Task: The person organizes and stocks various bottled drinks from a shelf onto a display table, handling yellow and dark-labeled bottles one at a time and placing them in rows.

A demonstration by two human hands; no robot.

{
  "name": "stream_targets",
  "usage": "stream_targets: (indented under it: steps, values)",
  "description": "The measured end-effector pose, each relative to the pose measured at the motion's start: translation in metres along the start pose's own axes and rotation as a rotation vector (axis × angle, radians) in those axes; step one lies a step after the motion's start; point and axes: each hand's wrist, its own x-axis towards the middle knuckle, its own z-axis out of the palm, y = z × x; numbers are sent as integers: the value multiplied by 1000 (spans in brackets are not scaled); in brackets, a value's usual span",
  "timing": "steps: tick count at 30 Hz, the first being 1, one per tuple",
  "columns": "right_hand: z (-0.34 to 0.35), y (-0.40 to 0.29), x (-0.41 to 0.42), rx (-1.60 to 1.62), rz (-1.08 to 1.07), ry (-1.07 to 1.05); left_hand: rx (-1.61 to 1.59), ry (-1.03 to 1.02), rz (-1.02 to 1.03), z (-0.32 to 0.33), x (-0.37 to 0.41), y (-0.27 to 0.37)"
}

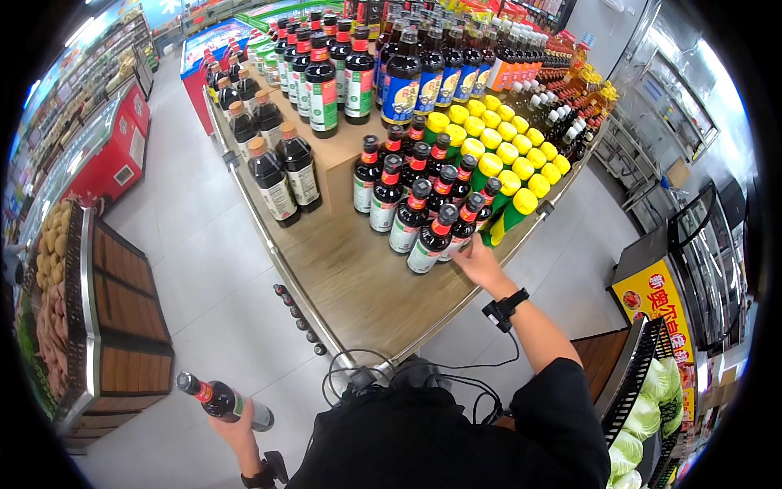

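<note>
In my left hand [235, 429], low at the left and away from the display table [342, 269], is a dark glass sauce bottle [223, 400], held tilted. My right hand [475, 260] reaches to the front of a group of similar bottles on the table. Its fingers are at the lower part of a front bottle [462, 226]; whether they grip it I cannot tell. Beside that one stands another dark bottle [431, 241] with a pale label and red neck band. Yellow-capped green bottles [524, 202] are lined up just behind to the right.
Larger dark bottles [402, 76] stand on a raised wooden box [342, 168]. Orange-capped bottles [274, 183] line the table's left side. More bottle tops [297, 312] show low beside the metal edge. Cables [482, 391] hang near my body. Produce bins with potatoes [54, 244] and cabbages [641, 415] flank me.
</note>
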Motion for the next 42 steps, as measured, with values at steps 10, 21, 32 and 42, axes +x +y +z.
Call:
stream_targets:
  steps: [10,21,32,42]
  values:
    - [16,48,29,-220,-230,-30,67,133,15,83,-35,74]
    - [1,50,36,-82,-295,-57,-3,96,60,184,-67,138]
    - [-18,87,34,90,-206,-104,-58,-107,166,251,-38,164]
    - [-54,68,24,142,-387,-287,-182,-363,125,332,67,134]
